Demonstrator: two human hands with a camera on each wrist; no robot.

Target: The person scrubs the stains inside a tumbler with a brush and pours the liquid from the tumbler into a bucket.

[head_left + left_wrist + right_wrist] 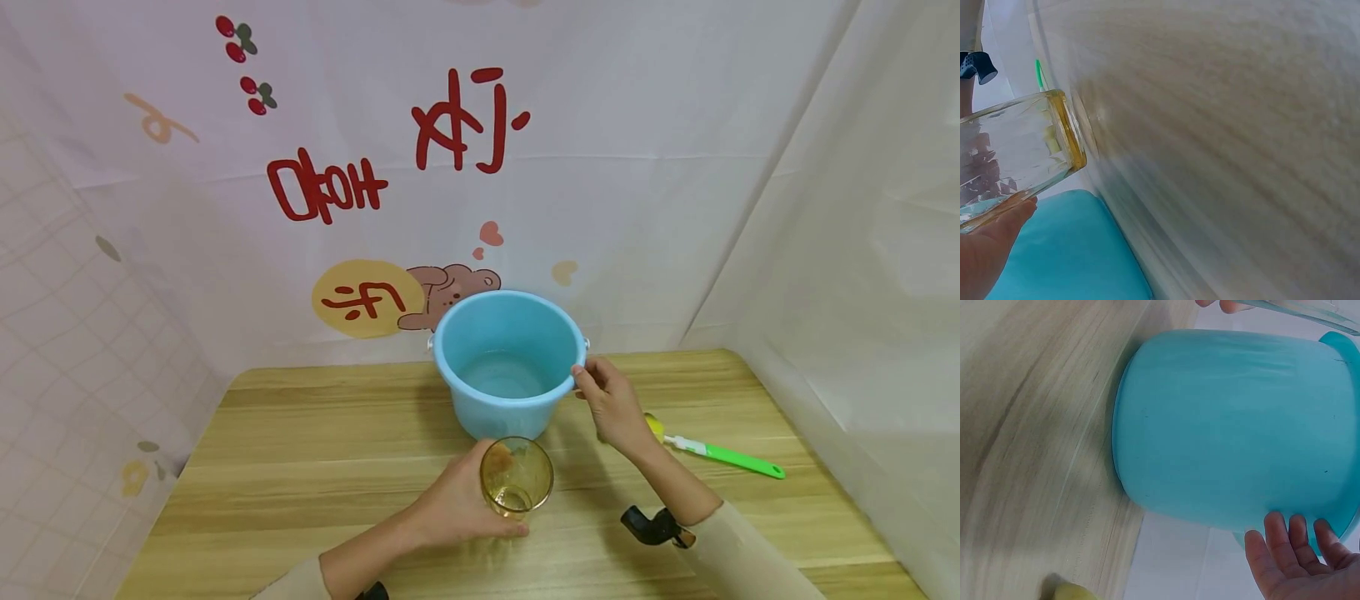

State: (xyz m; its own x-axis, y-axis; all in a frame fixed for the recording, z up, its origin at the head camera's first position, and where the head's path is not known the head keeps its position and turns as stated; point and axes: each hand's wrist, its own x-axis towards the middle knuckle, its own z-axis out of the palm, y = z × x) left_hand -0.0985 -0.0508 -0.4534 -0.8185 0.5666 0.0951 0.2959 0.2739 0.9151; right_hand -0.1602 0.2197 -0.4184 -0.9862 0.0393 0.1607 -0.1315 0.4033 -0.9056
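My left hand (459, 500) holds an amber drinking glass (528, 475) above the tabletop, just in front of a light blue bucket (517, 417). In the left wrist view the glass (1016, 150) is see-through, with its thick amber base toward the table. The bucket stands upright near the back edge, and what looks like shallow clear water covers its bottom. At the bucket's right rim my right hand (615, 408) grips the edge, thumb on top. The right wrist view has the fingers (1279, 540) of that hand along the outer wall, beneath the rim.
Right of the bucket lies a brush (742, 460) with a green handle and yellow head, the head partly behind my right wrist. The wooden table (315, 458) meets a printed white cloth (637, 250) at the back, and cloth hangs on both sides.
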